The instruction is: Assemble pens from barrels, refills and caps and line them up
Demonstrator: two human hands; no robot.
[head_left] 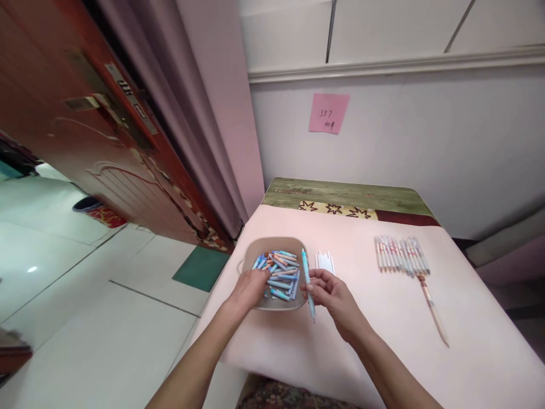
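Observation:
My right hand (330, 292) is closed around a light blue pen (305, 267), held nearly upright with its tip downward beside the right rim of a grey-beige plastic basin (255, 245). Inside the basin lies a jumbled heap of pens (283, 275) in blue, lilac and orange. Over the basin's left side, my left hand (250, 288) reaches in at the heap with its fingers bent together. Its fingertips are partly hidden, so what they hold cannot be made out. Behind my right hand lies a small row of thin white sticks (325, 261).
To the right on the pink-covered table (366, 335) lies a row of pens (400, 254), with one pale pen (434, 312) below it. A pink note (328, 113) is stuck on the wall. A wooden door (123, 170) stands at left.

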